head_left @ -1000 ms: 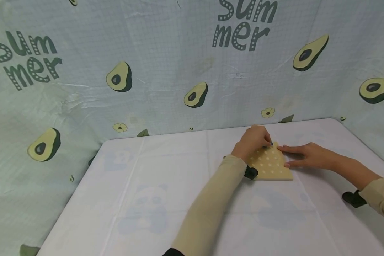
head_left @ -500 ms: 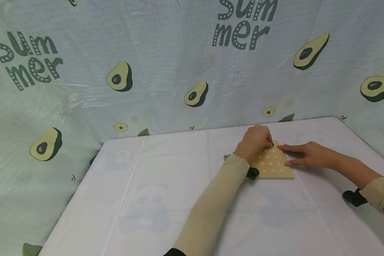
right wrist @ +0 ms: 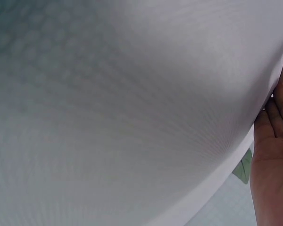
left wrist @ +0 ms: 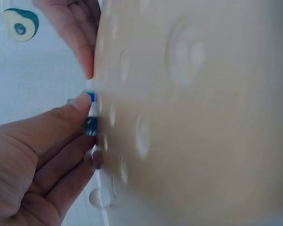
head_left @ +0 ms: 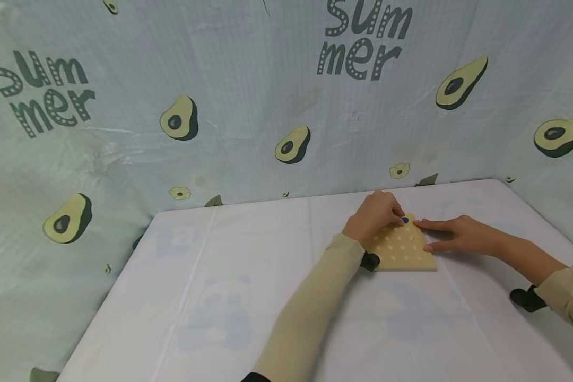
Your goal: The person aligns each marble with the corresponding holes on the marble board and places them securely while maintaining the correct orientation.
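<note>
A pale yellow board (head_left: 406, 249) with rows of round hollows lies toward the back right of the table. My left hand (head_left: 374, 215) reaches over its far left part, fingers curled, fingertips pinching at a blue marble (head_left: 405, 219) near the far edge. In the left wrist view a bright blue marble (left wrist: 91, 96) is at the thumb tip, with a dark blue marble (left wrist: 90, 126) and a dark red marble (left wrist: 95, 159) along the board below it. My right hand (head_left: 465, 233) rests at the board's right edge, with thumb and forefinger extended and spread against it.
A white cloth with faint panda prints covers the table (head_left: 219, 265). Behind and to the left hangs a pale sheet (head_left: 239, 106) printed with avocados and lettering. In the left wrist view a clear round piece (left wrist: 99, 197) shows low by the board's edge.
My left hand has drawn slightly to the left, and more of the blue marble shows at its fingertips. A small green thing seen beside the left wrist earlier is now hidden. The right hand stays put.
</note>
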The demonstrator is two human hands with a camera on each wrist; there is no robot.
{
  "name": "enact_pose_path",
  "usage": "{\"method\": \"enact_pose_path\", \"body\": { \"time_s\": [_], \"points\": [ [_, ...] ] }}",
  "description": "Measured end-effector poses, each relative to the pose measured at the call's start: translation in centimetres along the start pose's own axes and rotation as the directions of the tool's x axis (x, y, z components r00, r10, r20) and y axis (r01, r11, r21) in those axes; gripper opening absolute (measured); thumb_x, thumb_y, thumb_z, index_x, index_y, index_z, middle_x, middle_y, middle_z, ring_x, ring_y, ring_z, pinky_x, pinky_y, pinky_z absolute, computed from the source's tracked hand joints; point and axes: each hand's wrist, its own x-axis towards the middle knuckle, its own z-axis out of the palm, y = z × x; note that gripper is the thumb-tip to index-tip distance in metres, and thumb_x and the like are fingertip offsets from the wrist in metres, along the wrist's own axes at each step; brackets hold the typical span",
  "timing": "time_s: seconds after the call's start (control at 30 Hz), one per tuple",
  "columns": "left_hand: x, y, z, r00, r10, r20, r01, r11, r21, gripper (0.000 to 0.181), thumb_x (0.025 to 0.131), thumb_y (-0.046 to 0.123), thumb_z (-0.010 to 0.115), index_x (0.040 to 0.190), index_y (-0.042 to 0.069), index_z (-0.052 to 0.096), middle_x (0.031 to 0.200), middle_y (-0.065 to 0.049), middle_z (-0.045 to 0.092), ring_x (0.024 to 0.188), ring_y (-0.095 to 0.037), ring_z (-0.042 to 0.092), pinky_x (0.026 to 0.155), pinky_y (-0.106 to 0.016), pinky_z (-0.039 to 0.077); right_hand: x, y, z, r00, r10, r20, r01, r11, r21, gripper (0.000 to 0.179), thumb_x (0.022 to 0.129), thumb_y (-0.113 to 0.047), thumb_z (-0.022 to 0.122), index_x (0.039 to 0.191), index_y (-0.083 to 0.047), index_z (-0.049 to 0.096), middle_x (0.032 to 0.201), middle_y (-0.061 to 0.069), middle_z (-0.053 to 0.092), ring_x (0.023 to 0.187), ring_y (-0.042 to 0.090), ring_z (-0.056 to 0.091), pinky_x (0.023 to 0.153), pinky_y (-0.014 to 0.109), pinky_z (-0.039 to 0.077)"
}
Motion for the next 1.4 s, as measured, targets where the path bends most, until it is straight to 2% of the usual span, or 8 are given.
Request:
{"method": "enact_pose_path", "body": {
  "time_s": [0.1, 0.23, 0.4, 0.57, 0.7, 0.9, 1.17, 1.4],
  "points": [
    [-0.5, -1.2, -0.9, 1.0, -0.003, 0.008, 0.003, 0.998, -0.063, 0.021, 0.091, 0.025, 0.079, 0.112, 0.023, 0.081, 0.107, 0.015, 0.075, 0.097, 0.003, 0.062, 0.079, -0.012, 0.047, 0.1, -0.1, 0.3, 1.0, -0.004, -0.004, 0.004, 1.0, -0.002, 0.078, 0.088, -0.06, 0.071, 0.149, -0.015, 0.053, 0.146, 0.025, 0.052, 0.12, 0.046, 0.059, 0.091, 0.059, 0.05],
    [-1.7, -3.2, -3.8, 0.999, 0.024, -0.02, -0.025, 0.999, -0.034, 0.029, 0.093, 0.026, 0.076, 0.122, 0.02, 0.077, 0.117, 0.01, 0.074, 0.107, -0.003, 0.064, 0.082, -0.012, 0.049, 0.2, -0.2, 0.3, 1.0, 0.021, 0.016, -0.021, 1.0, -0.012, 0.082, 0.087, -0.065, 0.069, 0.151, -0.016, 0.051, 0.148, 0.026, 0.049, 0.124, 0.051, 0.055, 0.092, 0.061, 0.049],
    [-4.3, -6.0, -7.7, 0.99, 0.122, -0.072, -0.125, 0.992, -0.03, 0.031, 0.092, 0.021, 0.076, 0.122, 0.011, 0.076, 0.117, -0.001, 0.075, 0.103, -0.01, 0.069, 0.081, -0.016, 0.053, 0.1, -0.1, 0.1, 0.999, 0.036, 0.022, -0.035, 0.999, -0.033, 0.084, 0.087, -0.066, 0.069, 0.151, -0.015, 0.05, 0.149, 0.026, 0.047, 0.126, 0.054, 0.052, 0.092, 0.062, 0.049],
    [-6.7, -8.3, -9.5, 0.983, 0.183, -0.02, -0.183, 0.982, -0.04, 0.031, 0.092, 0.019, 0.077, 0.121, 0.006, 0.076, 0.115, -0.007, 0.076, 0.099, -0.012, 0.071, 0.081, -0.019, 0.055, 0.0, 0.1, -0.2, 0.999, 0.039, 0.024, -0.038, 0.998, -0.043, 0.082, 0.087, -0.064, 0.07, 0.151, -0.015, 0.05, 0.149, 0.026, 0.048, 0.125, 0.054, 0.053, 0.091, 0.061, 0.049],
    [-8.4, -9.6, -9.5, 0.979, 0.202, 0.029, -0.201, 0.979, -0.028, 0.029, 0.092, 0.018, 0.078, 0.119, 0.007, 0.077, 0.115, -0.006, 0.076, 0.105, -0.015, 0.071, 0.086, -0.022, 0.055, 0.0, 0.1, -0.2, 0.999, 0.033, 0.031, -0.032, 0.999, -0.033, 0.083, 0.087, -0.063, 0.07, 0.151, -0.015, 0.05, 0.149, 0.026, 0.047, 0.125, 0.054, 0.053, 0.091, 0.061, 0.049],
    [-10.0, -11.2, -8.4, 0.971, 0.22, 0.099, -0.218, 0.976, -0.028, 0.026, 0.091, 0.017, 0.078, 0.117, 0.011, 0.078, 0.114, -0.001, 0.076, 0.111, -0.013, 0.07, 0.089, -0.021, 0.054, 0.2, -0.1, 0.0, 0.999, 0.028, 0.036, -0.027, 0.999, -0.034, 0.081, 0.088, -0.061, 0.07, 0.151, -0.015, 0.049, 0.15, 0.025, 0.048, 0.124, 0.051, 0.055, 0.091, 0.059, 0.049],
    [-10.1, -12.5, -6.8, 0.964, 0.232, 0.133, -0.231, 0.973, -0.019, 0.018, 0.09, 0.015, 0.079, 0.108, 0.013, 0.081, 0.107, 0.001, 0.078, 0.099, -0.006, 0.071, 0.081, -0.015, 0.052, 0.2, -0.1, -0.1, 0.999, 0.028, 0.032, -0.027, 0.999, -0.018, 0.08, 0.088, -0.061, 0.071, 0.151, -0.016, 0.05, 0.15, 0.024, 0.047, 0.126, 0.052, 0.053, 0.093, 0.061, 0.048],
    [-9.7, -12.5, -6.3, 0.956, 0.26, 0.139, -0.262, 0.965, -0.003, 0.019, 0.089, 0.018, 0.08, 0.108, 0.014, 0.082, 0.107, 0.002, 0.078, 0.099, -0.006, 0.071, 0.081, -0.013, 0.051, 0.1, -0.2, -0.1, 0.999, 0.023, 0.037, -0.022, 1.0, -0.018, 0.079, 0.088, -0.059, 0.071, 0.151, -0.016, 0.05, 0.15, 0.024, 0.047, 0.125, 0.049, 0.055, 0.092, 0.059, 0.049]
  ]
}}
